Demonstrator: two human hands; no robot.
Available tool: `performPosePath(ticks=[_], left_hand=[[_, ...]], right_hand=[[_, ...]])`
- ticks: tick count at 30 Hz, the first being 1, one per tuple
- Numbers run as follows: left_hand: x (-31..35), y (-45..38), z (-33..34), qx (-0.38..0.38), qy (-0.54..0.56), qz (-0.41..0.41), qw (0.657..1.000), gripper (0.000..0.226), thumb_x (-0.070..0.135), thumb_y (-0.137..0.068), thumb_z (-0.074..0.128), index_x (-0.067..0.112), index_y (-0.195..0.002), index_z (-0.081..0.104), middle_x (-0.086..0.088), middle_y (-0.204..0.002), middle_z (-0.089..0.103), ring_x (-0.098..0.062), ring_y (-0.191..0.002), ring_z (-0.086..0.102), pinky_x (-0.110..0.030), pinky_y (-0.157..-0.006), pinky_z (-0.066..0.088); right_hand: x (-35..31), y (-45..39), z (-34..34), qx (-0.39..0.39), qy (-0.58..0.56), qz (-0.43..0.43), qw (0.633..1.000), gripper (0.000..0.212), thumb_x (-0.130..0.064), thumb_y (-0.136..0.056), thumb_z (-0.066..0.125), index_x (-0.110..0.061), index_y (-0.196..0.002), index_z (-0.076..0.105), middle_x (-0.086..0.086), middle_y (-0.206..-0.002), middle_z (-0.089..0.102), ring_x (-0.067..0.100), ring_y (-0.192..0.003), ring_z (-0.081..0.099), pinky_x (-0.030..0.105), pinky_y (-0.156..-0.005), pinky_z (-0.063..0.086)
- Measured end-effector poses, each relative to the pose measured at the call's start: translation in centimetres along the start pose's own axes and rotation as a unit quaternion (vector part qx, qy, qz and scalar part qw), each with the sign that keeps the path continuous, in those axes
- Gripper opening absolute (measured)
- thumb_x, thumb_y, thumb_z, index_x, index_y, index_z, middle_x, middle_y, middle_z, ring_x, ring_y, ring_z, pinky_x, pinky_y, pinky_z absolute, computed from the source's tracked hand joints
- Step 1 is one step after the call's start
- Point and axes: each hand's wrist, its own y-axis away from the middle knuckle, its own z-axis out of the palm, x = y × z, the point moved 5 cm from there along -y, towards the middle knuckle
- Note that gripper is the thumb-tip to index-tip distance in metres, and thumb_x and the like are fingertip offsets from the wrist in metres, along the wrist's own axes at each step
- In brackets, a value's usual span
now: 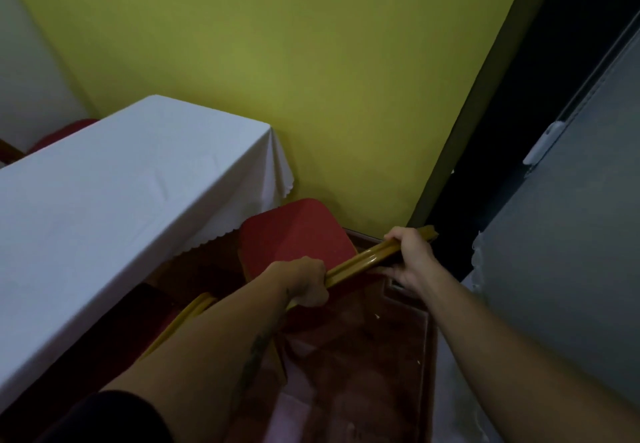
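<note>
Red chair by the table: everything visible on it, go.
The chair has a red fabric-padded seat and a glossy gold frame, metal by its look. It is beside the white-clothed table, near the yellow wall. The left hand and right hand both grip its top rail. Legs mostly hidden.

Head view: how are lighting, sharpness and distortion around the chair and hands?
Head view: dim, the floor below the chair sinks into shadow; soft throughout, no glare; wide-angle tilts the yellow wall; left hand and right hand gripping the gold top rail are readable.
</note>
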Motion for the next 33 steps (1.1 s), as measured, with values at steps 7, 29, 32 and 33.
performPosePath(ticks=[7,29,32,33], left_hand=[[2.0,-0.7,-1.8,0.013,0.05,-0.05,0.997,0.022,0.024,-0.087,0.058,0.015,-0.107,0.064,-0.005,-0.095,0.064,-0.025,-0.087,0.064,-0.035,-0.074,0.053],[-2.0,-3.0,-2.5,0.028,0.201,-0.186,0.961,0.039,0.025,-0.092,0.059,0.015,-0.129,0.056,-0.003,-0.101,0.057,-0.02,-0.088,0.058,-0.034,-0.078,0.05],[-3.2,-3.8,-3.3,0.037,0.223,-0.19,0.955,0.04,0.023,-0.093,0.058,0.015,-0.131,0.055,-0.006,-0.112,0.059,-0.023,-0.099,0.06,-0.036,-0.085,0.052],[-3.7,-3.9,-3.6,0.039,0.231,-0.193,0.953,0.04,0.023,-0.093,0.058,0.014,-0.131,0.055,-0.007,-0.115,0.059,-0.025,-0.102,0.061,-0.038,-0.09,0.053]], right_hand=[[-3.9,-4.2,1.2,-0.086,0.08,0.013,0.993,0.011,-0.008,-0.088,0.058,-0.002,-0.096,0.053,0.019,-0.092,0.056,0.034,-0.084,0.062,0.044,-0.041,0.057],[-4.4,-11.4,10.9,-0.215,0.218,0.057,0.95,0.006,-0.009,-0.088,0.055,-0.008,-0.086,0.05,0.013,-0.077,0.053,0.028,-0.069,0.06,0.035,-0.039,0.054],[-4.8,-12.5,12.6,-0.218,0.229,0.056,0.947,0.006,-0.009,-0.089,0.056,-0.007,-0.088,0.05,0.013,-0.078,0.055,0.028,-0.07,0.061,0.034,-0.039,0.054],[-4.9,-12.8,13.3,-0.218,0.234,0.055,0.946,0.006,-0.009,-0.089,0.056,-0.007,-0.089,0.05,0.013,-0.078,0.054,0.028,-0.07,0.061,0.034,-0.038,0.054]])
